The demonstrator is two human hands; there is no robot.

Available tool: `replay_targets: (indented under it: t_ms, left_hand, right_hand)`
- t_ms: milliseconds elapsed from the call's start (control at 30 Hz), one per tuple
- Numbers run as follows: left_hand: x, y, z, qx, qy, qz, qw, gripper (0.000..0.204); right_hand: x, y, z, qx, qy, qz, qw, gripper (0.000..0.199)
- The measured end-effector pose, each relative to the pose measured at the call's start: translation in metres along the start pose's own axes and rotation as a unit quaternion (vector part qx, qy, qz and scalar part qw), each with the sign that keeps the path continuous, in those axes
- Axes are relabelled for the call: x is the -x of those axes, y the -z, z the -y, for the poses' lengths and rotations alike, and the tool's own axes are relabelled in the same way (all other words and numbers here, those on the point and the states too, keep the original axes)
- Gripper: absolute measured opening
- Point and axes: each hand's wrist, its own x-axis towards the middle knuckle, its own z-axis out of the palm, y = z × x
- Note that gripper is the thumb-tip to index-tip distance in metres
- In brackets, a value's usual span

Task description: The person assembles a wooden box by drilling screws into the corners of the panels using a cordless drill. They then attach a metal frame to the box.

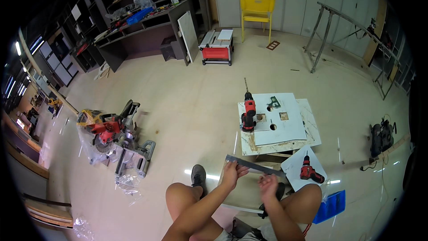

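My left hand (231, 175) is closed around the left end of a flat dark grey strip (255, 165), which lies slantwise in front of my knees. My right hand (268, 187) is raised just below the strip's right half, its fingers bent and slightly blurred; whether they touch it I cannot tell. Beyond the strip, a white board (285, 129) with round and square holes lies on a marbled board (312, 125). A red and black drill (249, 111) with a long bit rests on it. Another red drill (307, 170) lies on a white panel (294, 165) right of my hands.
A miter saw (109, 134) stands on the floor at left. A blue tray (330, 206) is by my right knee. Farther off are a table saw (216, 49), a yellow chair (257, 9), a metal trestle (347, 18), a cluttered desk (147, 22) and a black machine (381, 136).
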Motion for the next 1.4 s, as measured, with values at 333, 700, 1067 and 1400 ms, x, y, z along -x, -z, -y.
replay_targets:
  t_ms: [333, 700, 1067, 1400]
  left_hand:
    - [-0.023, 0.078, 0.086, 0.001, 0.103, -0.108, 0.989, 0.036]
    - [-0.08, 0.08, 0.088, -0.044, 0.121, -0.122, 0.984, 0.034]
    - [-0.079, 0.13, 0.109, -0.144, -0.027, -0.218, 0.965, 0.029]
    - [-0.035, 0.137, 0.065, -0.395, 0.034, 0.006, 0.918, 0.03]
  right_hand:
    - [-0.004, -0.006, -0.063, 0.122, -0.058, -0.079, 0.988, 0.029]
    - [-0.067, 0.018, -0.073, 0.051, -0.036, -0.091, 0.994, 0.028]
    - [-0.115, 0.018, -0.046, 0.24, 0.081, -0.104, 0.962, 0.012]
    - [-0.079, 0.012, -0.091, 0.413, -0.017, 0.059, 0.909, 0.018]
